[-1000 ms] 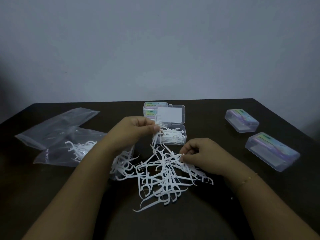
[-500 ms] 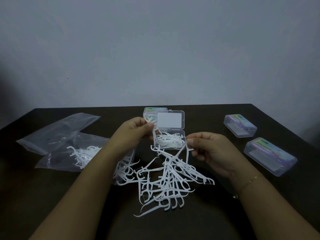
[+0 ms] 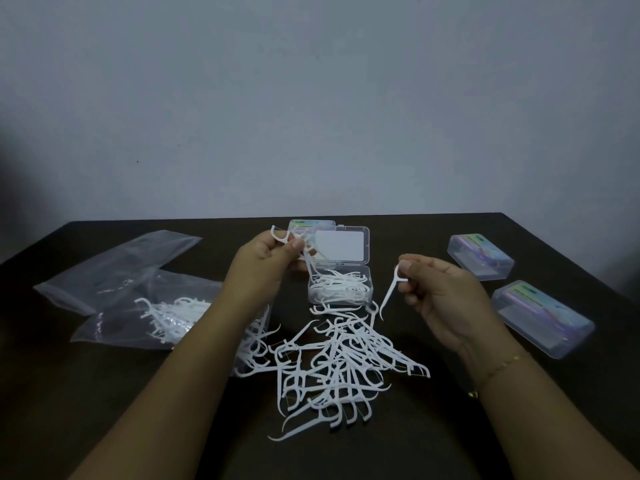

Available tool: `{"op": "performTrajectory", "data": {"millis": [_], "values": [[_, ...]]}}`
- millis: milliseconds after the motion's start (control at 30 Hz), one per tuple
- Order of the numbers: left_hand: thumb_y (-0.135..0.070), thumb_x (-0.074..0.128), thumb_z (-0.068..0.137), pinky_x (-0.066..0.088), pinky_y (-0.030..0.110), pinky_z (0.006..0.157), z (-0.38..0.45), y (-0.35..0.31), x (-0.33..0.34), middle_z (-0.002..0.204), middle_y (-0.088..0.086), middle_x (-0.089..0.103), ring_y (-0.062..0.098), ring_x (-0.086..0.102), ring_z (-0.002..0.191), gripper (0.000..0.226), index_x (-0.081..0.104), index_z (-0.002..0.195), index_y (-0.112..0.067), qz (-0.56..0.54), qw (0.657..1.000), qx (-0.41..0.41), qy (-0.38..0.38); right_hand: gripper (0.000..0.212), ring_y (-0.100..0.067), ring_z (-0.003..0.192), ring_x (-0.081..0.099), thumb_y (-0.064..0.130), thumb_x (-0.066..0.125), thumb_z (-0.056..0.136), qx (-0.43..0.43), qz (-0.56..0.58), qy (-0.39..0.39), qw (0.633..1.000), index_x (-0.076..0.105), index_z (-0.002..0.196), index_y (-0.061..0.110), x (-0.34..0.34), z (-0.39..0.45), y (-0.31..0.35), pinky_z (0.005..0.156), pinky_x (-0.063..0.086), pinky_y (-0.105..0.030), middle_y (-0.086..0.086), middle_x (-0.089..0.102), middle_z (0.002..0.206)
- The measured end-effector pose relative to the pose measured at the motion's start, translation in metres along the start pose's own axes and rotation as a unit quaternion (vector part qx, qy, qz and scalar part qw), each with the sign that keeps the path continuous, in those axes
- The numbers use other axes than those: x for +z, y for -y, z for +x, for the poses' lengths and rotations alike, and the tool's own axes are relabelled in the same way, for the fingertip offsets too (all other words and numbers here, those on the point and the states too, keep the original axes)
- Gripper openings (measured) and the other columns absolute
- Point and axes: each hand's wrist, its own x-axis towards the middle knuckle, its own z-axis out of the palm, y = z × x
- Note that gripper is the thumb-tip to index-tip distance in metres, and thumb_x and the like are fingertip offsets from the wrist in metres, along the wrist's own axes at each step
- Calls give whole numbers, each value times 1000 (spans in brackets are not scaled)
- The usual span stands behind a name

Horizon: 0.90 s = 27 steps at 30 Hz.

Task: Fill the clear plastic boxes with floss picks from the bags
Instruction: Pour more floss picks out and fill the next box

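fingers of left hand point(image 3: 266, 258) pinch several floss picks point(image 3: 294, 242), right hand point(image 3: 440, 292) one pick point(image 3: 393, 289); step: loading open box point(image 3: 341, 284) centre-far on tabletop point(image 3: 104, 393); next: lower picks flat inside.

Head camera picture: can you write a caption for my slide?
Both hands hold floss picks above an open clear box.

A plain, pale grey-blue wall point(image 3: 311, 98) fills the upper half — bare, with one tiny dark speck at left. Below it stands a dark brown desk point(image 3: 433, 445). The light is dim and cool.
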Motion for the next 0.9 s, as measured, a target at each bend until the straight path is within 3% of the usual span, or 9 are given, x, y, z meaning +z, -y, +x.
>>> {"op": "performTrajectory", "data": {"millis": [133,300,400,500,633,800,900], "values": [[-18,58,93,55,39,84,3,4,-1,80,1,74,16,71,80,10,66,88,-17,8,1000,8,-20,9,-11,59,60,2,59,87,1,24,-6,1000,65,89,8,1,1,0,57,43,-24,-3,68,71],[-19,57,94,55,28,78,1,10,9,83,-11,71,3,69,78,10,62,88,-25,35,997,42,-56,10,-16,68,70,-1,59,87,12,63,-19,998,62,89,9,4,4,-4,61,53,-23,-5,70,73],[-26,57,94,50,21,72,0,16,17,87,-14,68,1,65,83,9,61,87,-29,150,985,78,-42,9,-18,74,70,0,59,87,6,84,-44,995,61,91,8,7,8,-10,68,55,-26,-8,70,77],[-29,55,95,39,8,60,-1,20,23,89,-11,65,-2,58,77,8,61,90,-26,252,960,123,-17,9,-13,78,67,6,64,86,-47,-29,-98,994,65,93,12,11,13,-19,67,52,-22,-5,70,87],[-25,54,96,45,18,71,-2,20,28,95,-3,67,8,59,84,16,65,103,-18,288,943,167,-9,8,-2,78,58,13,67,85,-132,-201,-102,965,68,92,15,14,16,-30,64,44,-10,6,65,84],[-19,56,95,43,22,77,-7,14,36,101,4,69,9,57,88,20,68,106,-8,308,921,237,-30,9,-3,76,62,10,68,84,-146,-221,-64,962,68,84,19,15,18,-37,64,48,-10,5,67,82],[-17,57,94,49,30,80,-6,13,38,100,7,71,18,63,90,18,69,104,-7,318,908,270,-39,12,-7,83,64,9,65,86,-131,-231,-27,964,70,87,20,14,21,-40,70,51,-14,3,69,88]]}}
